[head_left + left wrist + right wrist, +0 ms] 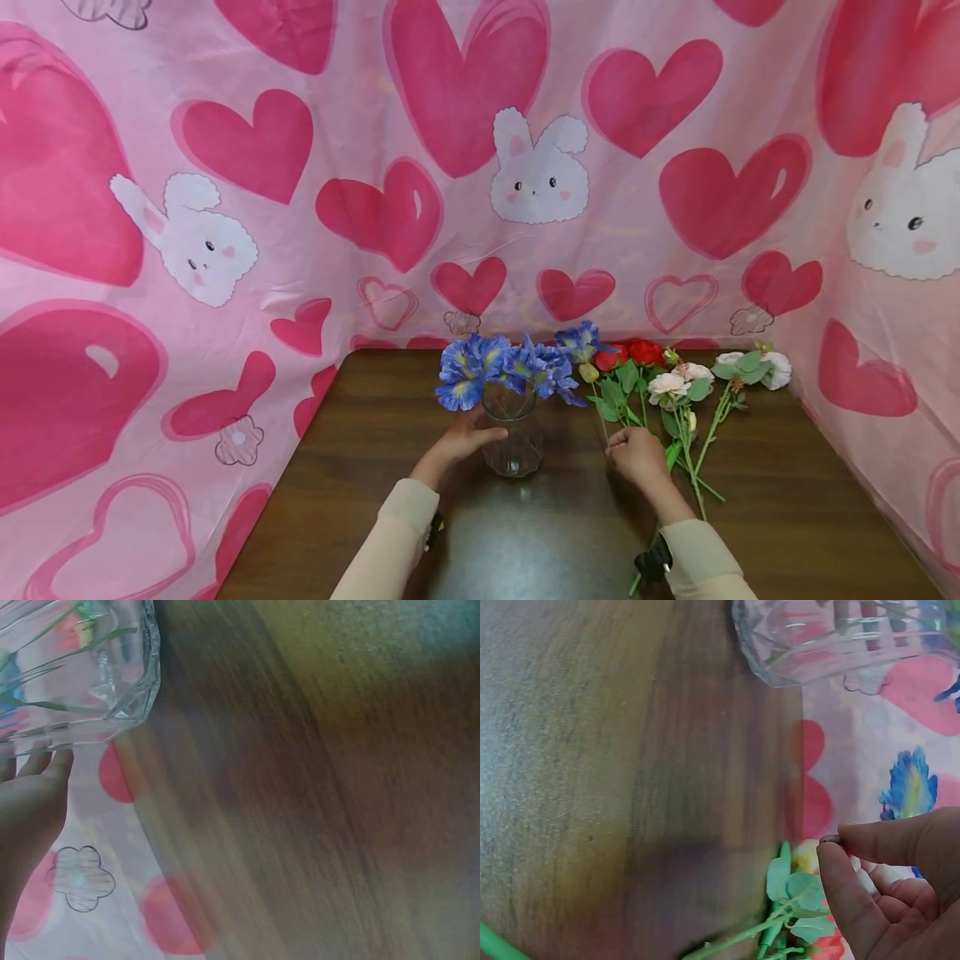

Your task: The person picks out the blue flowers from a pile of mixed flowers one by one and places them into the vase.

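A clear glass vase [513, 454] stands on the table with blue irises [472, 367] in it, their blooms spreading over its rim. My left hand [459, 446] holds the vase from its left side, thumb across the front and fingers behind; in the left wrist view its fingertips lie against the glass. To the right of the vase, my right hand [637, 457] pinches the thin stem of another blue iris [581, 342] between thumb and forefinger. The right wrist view shows the stem's cut end [831, 840] at the fingertips.
Right of the vase, red flowers [647, 352], pale pink flowers [670, 387] and white flowers [777, 371] lie on the brown wooden table [352, 467], stems toward the front. A pink cloth with hearts and rabbits [540, 187] hangs around the table.
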`<move>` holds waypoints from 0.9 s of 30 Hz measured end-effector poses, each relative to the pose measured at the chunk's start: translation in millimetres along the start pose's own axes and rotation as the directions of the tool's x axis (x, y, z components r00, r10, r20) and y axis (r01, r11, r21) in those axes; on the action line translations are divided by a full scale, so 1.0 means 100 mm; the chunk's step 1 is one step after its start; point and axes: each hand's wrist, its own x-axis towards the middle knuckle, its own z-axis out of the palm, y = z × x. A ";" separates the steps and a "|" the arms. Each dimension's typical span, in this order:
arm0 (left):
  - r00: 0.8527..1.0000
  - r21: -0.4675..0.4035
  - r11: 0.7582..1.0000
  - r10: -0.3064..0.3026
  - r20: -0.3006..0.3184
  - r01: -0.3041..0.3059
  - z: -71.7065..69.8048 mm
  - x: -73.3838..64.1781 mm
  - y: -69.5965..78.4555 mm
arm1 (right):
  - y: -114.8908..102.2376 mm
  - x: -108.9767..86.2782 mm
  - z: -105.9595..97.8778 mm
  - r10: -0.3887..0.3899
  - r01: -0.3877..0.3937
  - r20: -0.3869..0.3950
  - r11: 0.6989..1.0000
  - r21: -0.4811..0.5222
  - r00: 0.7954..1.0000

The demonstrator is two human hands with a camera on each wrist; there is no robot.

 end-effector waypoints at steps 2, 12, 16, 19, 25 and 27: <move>1.000 0.005 1.000 -0.013 0.001 0.013 0.00 -0.01 0.01 | -0.02 -0.01 -0.02 0.014 -0.014 -0.007 1.000 0.011 1.000; 0.999 0.080 0.997 0.004 -0.041 -0.001 -0.05 -0.04 0.03 | -0.14 -0.06 -0.13 0.014 -0.007 -0.099 0.997 0.079 0.995; 0.996 0.027 0.998 0.050 -0.072 -0.048 -0.09 -0.13 0.12 | -0.23 -0.08 -0.17 -0.014 0.028 -0.146 0.995 0.094 0.989; 0.993 -0.044 0.997 0.061 -0.103 -0.066 -0.15 -0.18 0.13 | -0.30 -0.08 -0.21 -0.038 0.054 -0.175 0.995 0.087 0.984; 0.980 -0.137 0.978 0.135 -0.143 -0.154 -0.29 -0.24 0.11 | -0.44 -0.10 -0.27 -0.096 0.117 -0.237 0.990 0.077 0.967; 0.972 -0.118 0.976 0.162 -0.172 -0.184 -0.33 -0.27 0.14 | -0.49 -0.11 -0.29 -0.111 0.134 -0.252 0.988 0.075 0.961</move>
